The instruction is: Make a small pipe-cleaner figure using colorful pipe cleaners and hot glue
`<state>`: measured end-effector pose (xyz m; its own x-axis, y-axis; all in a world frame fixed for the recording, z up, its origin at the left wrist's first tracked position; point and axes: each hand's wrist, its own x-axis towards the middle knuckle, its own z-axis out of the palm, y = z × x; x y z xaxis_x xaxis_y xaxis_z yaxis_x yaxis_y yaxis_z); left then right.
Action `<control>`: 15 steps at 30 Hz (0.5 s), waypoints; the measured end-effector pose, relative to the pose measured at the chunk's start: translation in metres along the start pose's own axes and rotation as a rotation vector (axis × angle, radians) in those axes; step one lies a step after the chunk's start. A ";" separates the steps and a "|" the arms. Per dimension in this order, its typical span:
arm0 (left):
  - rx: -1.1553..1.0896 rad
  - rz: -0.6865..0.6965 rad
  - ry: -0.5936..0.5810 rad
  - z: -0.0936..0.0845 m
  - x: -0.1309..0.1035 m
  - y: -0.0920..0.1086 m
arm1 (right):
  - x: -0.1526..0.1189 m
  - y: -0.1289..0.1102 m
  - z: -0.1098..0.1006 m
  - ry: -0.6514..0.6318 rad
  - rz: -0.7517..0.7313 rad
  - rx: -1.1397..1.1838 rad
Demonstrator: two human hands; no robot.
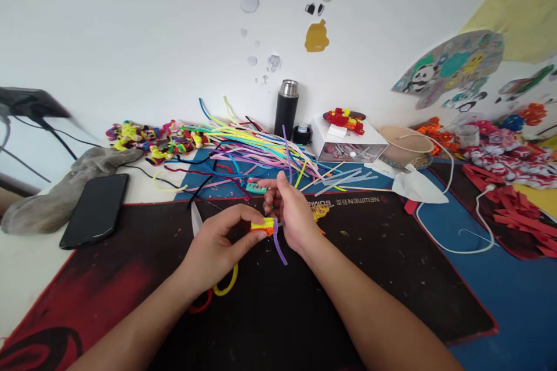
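- Pinching a yellow-and-orange piece (263, 225) between thumb and fingertips, the left hand (226, 237) holds it above the dark mat (369, 278), centrally in the head view.
- A purple strip (279, 249) sits at the piece's right end, one tail hanging down.
- Right hand (293, 211): just beside the piece, fingers curled, thumb up; whether they grasp the strip cannot be told, the fingertips being partly hidden.
- Scissors (196, 219) lie on the mat, partly covered from view by the left hand and forearm.
- Behind the hands: a heap of coloured stems (256, 148), with a black flask (286, 113) near the wall.
- Right of the flask: a white box (351, 148), then a beige bowl (407, 148).
- Far left: a phone (94, 208), face up.
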<state>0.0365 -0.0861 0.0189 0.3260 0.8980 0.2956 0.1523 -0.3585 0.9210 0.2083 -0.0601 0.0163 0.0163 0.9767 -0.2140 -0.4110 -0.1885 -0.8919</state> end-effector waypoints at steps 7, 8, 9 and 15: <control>0.091 0.180 -0.055 0.006 -0.004 0.001 | -0.003 0.000 0.002 -0.062 0.042 0.086; 0.098 0.192 -0.061 0.006 -0.004 0.001 | -0.004 0.000 0.002 -0.066 0.046 0.088; 0.102 0.202 -0.065 0.007 -0.005 0.001 | -0.004 0.000 0.003 -0.069 0.048 0.087; 0.120 0.206 -0.083 0.009 -0.006 0.003 | -0.007 0.001 0.006 -0.066 0.065 0.080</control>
<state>0.0432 -0.0948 0.0181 0.4364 0.7804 0.4478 0.1826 -0.5641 0.8052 0.2023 -0.0662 0.0196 -0.0719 0.9678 -0.2414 -0.4806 -0.2457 -0.8418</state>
